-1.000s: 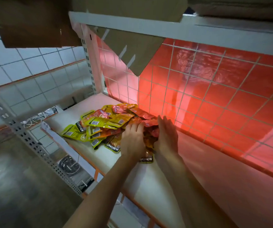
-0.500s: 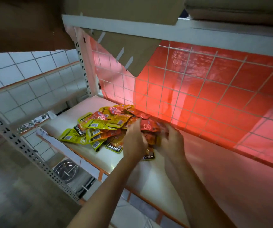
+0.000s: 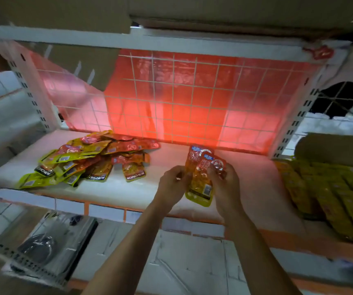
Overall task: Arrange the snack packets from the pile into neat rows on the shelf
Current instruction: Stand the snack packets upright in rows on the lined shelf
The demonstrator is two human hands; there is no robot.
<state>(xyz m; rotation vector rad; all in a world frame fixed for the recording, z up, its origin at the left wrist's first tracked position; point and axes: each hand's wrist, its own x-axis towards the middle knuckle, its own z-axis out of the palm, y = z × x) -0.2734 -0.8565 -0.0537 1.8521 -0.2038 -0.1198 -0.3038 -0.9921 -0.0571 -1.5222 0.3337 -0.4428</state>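
Observation:
A loose pile of snack packets (image 3: pixel 90 158), yellow-green, orange and red, lies on the left part of the white shelf (image 3: pixel 128 190). Right of the pile, above the shelf's middle, both hands hold a small stack of orange-red packets (image 3: pixel 201 177) upright. My left hand (image 3: pixel 172 184) pinches the stack's left edge. My right hand (image 3: pixel 224 184) grips its right side, fingers curled over the top packet. The stack is clear of the pile and off the shelf surface.
A wire grid with red backing (image 3: pixel 192 103) closes the shelf's back. Rows of yellow packets (image 3: pixel 331 192) lie on the shelf at the right. Perforated uprights (image 3: pixel 33 96) stand at both ends. A lower shelf holds a dark pan (image 3: pixel 37 248).
Both hands have lifted several orange-red packets out of the pile and carried them to the right. The view has swung right, showing the shelf's right end.

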